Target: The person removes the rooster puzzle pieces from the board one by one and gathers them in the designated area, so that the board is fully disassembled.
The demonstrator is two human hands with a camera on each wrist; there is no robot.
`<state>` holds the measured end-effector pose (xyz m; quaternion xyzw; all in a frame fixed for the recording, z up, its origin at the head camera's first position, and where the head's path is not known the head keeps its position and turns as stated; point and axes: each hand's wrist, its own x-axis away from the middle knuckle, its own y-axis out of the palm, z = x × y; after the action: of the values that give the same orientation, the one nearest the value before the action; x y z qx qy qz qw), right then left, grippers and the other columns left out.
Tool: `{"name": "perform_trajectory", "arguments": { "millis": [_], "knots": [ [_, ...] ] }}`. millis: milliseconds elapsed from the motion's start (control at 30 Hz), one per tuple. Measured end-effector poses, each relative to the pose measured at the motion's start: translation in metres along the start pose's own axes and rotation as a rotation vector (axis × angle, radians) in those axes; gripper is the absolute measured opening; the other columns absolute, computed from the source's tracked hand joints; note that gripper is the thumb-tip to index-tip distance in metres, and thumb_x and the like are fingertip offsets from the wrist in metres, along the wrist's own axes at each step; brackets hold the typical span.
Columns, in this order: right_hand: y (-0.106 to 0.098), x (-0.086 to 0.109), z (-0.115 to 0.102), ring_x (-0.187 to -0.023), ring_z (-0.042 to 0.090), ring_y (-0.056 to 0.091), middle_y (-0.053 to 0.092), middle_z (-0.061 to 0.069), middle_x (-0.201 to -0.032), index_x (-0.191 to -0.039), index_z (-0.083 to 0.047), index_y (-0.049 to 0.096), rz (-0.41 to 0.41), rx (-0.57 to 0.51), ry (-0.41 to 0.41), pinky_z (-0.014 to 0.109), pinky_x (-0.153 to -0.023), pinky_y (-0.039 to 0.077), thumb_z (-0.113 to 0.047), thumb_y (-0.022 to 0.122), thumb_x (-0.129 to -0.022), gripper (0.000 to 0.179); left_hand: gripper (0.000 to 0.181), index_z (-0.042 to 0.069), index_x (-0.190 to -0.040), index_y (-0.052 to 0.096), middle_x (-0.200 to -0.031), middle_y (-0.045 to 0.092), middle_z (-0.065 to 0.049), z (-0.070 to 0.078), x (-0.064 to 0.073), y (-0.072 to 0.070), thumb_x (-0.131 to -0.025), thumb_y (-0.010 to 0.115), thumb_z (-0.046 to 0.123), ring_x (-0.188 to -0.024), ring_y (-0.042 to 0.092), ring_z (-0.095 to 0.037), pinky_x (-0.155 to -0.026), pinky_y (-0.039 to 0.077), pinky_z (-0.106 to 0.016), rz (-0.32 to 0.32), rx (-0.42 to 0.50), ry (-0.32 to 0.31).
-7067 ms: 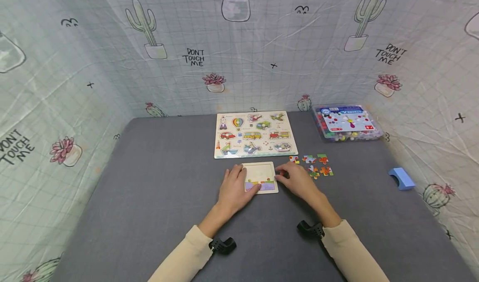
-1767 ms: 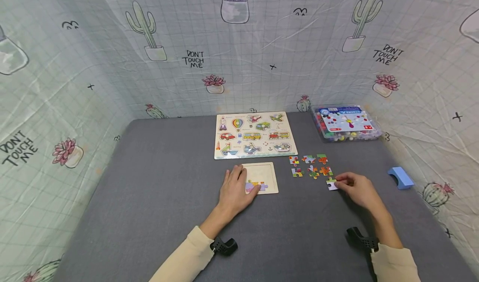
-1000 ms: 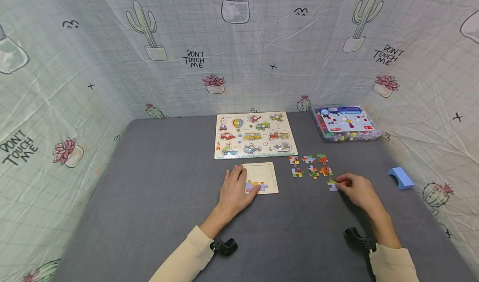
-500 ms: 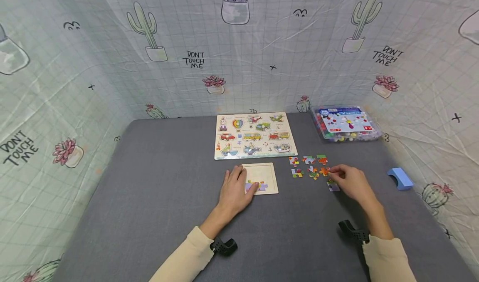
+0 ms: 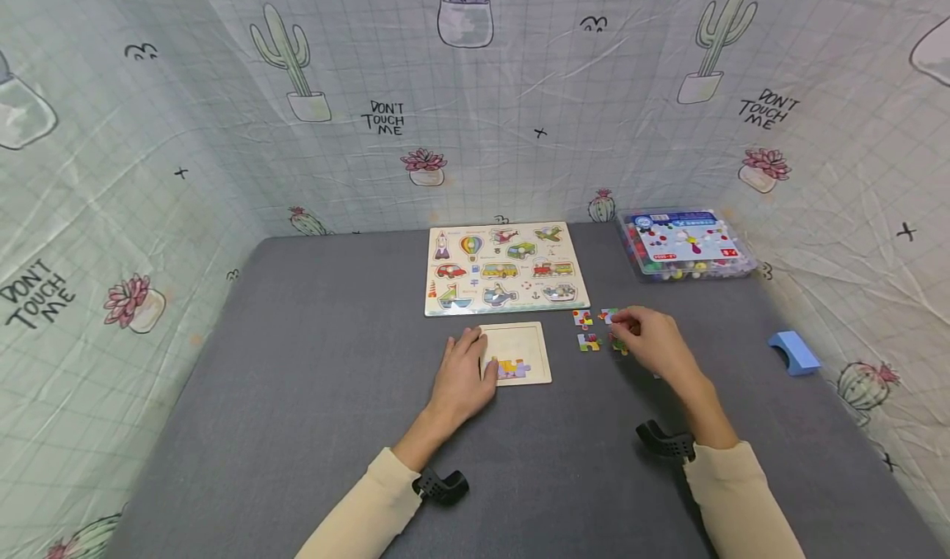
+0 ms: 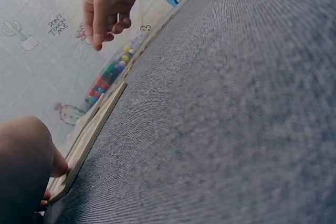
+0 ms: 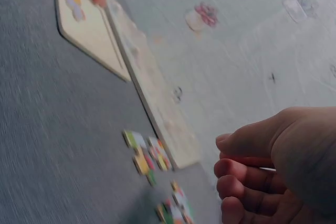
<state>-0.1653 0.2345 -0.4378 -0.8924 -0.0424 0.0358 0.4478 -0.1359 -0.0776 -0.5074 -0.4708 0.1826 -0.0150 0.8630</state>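
Observation:
My left hand (image 5: 463, 382) rests along the left side of a small wooden puzzle tray (image 5: 545, 359), fingers extended, thumb over its lower part. A short row of joined purple and yellow jigsaw pieces (image 5: 512, 368) lies along the tray's bottom, partly covered by that hand. To the right my right hand (image 5: 655, 343) hovers above loose jigsaw pieces (image 5: 589, 343), hiding some of them. In the right wrist view its fingers (image 7: 247, 177) are loosely bent with nothing between them and the thumb, and several loose pieces (image 7: 140, 162) lie below.
Behind the tray lies a larger wooden vehicle puzzle board (image 5: 482, 258). A clear plastic box of colourful beads (image 5: 690, 246) stands at the back right. A blue arch block (image 5: 796, 353) lies near the grey table's right edge. Patterned cloth surrounds the back and sides.
Earlier my right hand was at the tray, then set a green and lilac piece on the table at right. It has since moved left over the loose pieces. My left thumb has drawn back slightly.

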Motion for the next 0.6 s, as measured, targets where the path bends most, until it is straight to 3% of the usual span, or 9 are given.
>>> {"name": "perform_trajectory", "arguments": {
  "millis": [400,600],
  "knots": [
    [0.036,-0.013,-0.026,-0.073,0.015,0.057,0.069,0.008,-0.086,-0.105,-0.001,0.072,-0.005,-0.029,-0.137,0.031,-0.067,0.048,-0.015,0.069,-0.094,0.018,0.044,-0.006,-0.129,0.063,-0.142,0.057,-0.019,-0.002,0.000,0.001,-0.091,0.063,0.015,-0.139,0.049,-0.037,-0.118,0.032,-0.058,0.008,0.020,0.009],
    [0.051,-0.013,-0.038,-0.072,0.013,0.054,0.066,0.005,-0.085,-0.105,-0.002,0.073,-0.053,-0.036,-0.194,0.030,-0.068,0.046,-0.016,0.070,-0.093,0.019,0.044,-0.006,-0.130,0.062,-0.143,0.056,-0.019,-0.004,0.001,0.002,-0.091,0.062,0.015,-0.140,0.048,-0.037,-0.119,0.031,-0.057,0.004,0.022,0.003]
  ]
}}
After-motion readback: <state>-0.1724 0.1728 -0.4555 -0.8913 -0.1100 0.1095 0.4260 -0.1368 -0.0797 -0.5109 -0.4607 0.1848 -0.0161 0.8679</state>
